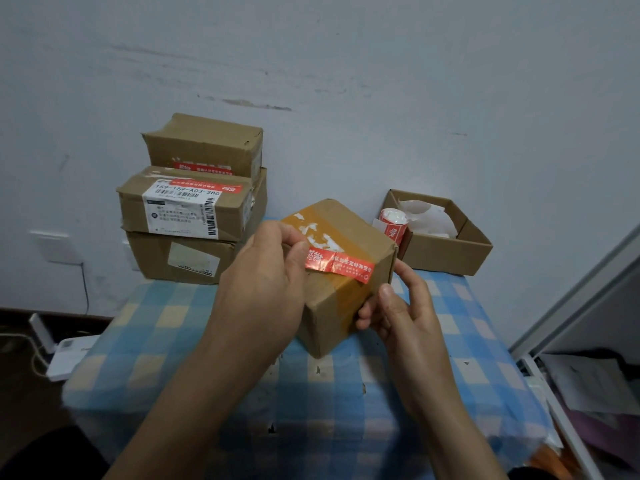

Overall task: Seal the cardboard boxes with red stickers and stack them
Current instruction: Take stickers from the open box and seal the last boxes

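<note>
A small brown cardboard box [349, 237] with yellowish tape sits tilted on the blue checked table [166, 327]. A red sticker [341, 266] lies across its front top edge. My left hand [266, 282] pinches the sticker's left end with thumb and fingers. My right hand [398, 310] grips the box's right front corner, thumb on the near face just below the sticker's right end. At the back left stands a stack of three cardboard boxes [194, 209]; the upper two carry red stickers.
An open cardboard tray [446, 251] with white backing paper stands at the back right, a roll of red stickers [393, 225] leaning on its left side. The wall is close behind. A white cabinet edge [571, 317] stands at the right, devices and cables on the floor at the left.
</note>
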